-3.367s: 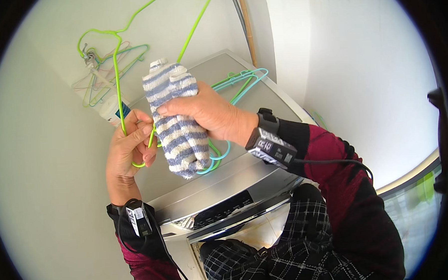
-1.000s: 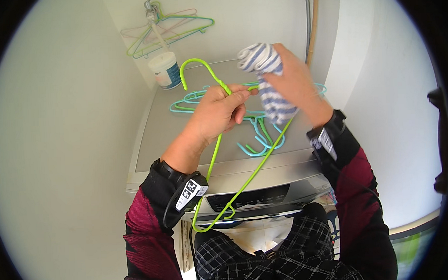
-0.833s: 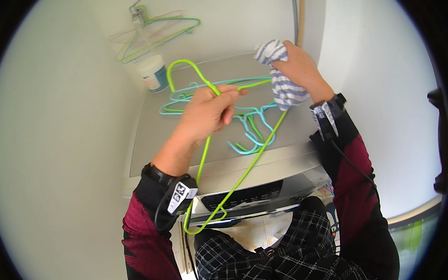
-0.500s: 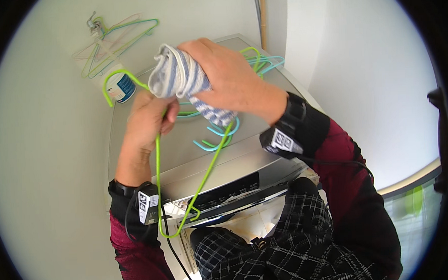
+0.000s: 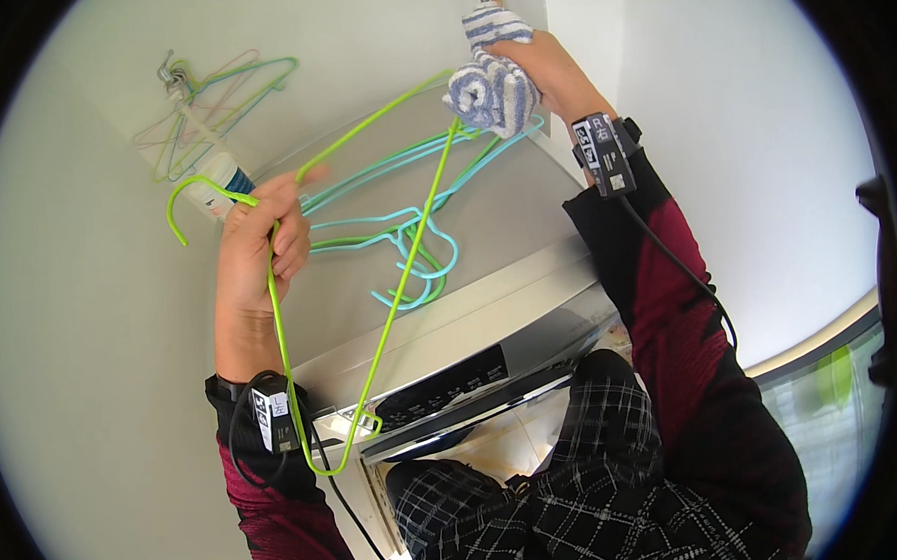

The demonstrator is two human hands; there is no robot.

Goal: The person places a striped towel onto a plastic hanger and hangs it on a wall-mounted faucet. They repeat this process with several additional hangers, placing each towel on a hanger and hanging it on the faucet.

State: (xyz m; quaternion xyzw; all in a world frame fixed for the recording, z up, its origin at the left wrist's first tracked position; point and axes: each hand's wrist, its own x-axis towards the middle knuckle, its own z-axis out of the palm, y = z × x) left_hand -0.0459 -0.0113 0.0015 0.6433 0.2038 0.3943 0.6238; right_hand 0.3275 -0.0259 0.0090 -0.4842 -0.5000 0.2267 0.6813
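Since half a second ago, has moved the striped cloth (image 5: 500, 88) away from the left hand (image 5: 258, 236) and toward the upper right, out to the far corner of the lime-green hanger (image 5: 408, 270). Now presents a coiled end of white and blue bands. Seems to bring cloth and wire together at that corner rather than close to the hook. Hides the corner itself, so cannot tell whether looped over the wire or only pressed against it.

With the left hand, clasps the hanger just below its hook, curling fingers snugly round the wire; no wide gap there. With the right hand (image 5: 551, 70), squeezes the cloth between thumb and fingers, a narrow grip filled by bunched fabric. Cannot tell whether also touching the wire beneath.

Holds both up over the grey appliance top (image 5: 511, 212), near its far side for the cloth. Below, between the hands, can see blue and green hangers (image 5: 404, 240) lying overlapped; behind the left hand, a white tub (image 5: 229, 174), partly covered.
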